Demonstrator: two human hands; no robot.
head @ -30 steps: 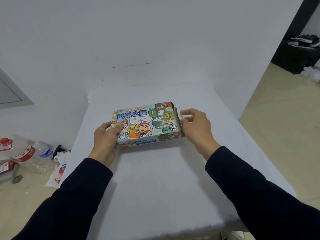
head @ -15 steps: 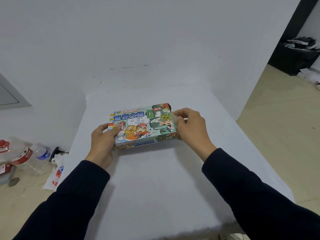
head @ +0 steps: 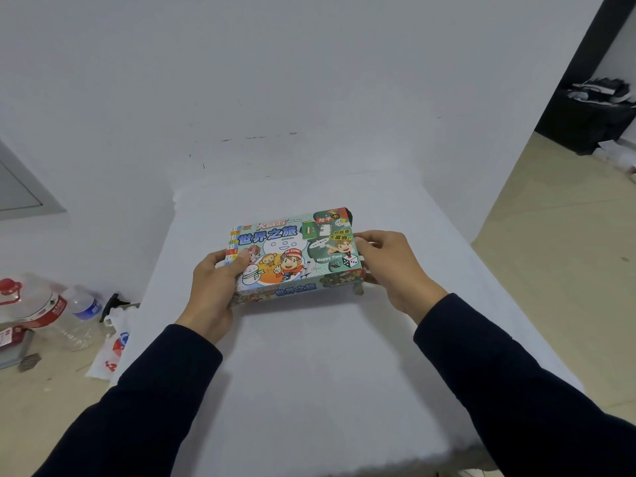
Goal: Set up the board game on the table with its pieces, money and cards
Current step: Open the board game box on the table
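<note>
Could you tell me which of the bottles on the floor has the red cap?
The large clear jug, farthest left, with a red cap and handle; the smaller water bottle beside it has a blue label.

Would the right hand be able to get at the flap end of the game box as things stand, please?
Probably yes. The right hand is already at the right end of the game box, fingers curled against it, while the left hand grips the opposite end. Nothing lies between them.

Bare indoor room; white walls (head: 309, 63); bottles (head: 82, 306) on floor (head: 568, 253).
</note>
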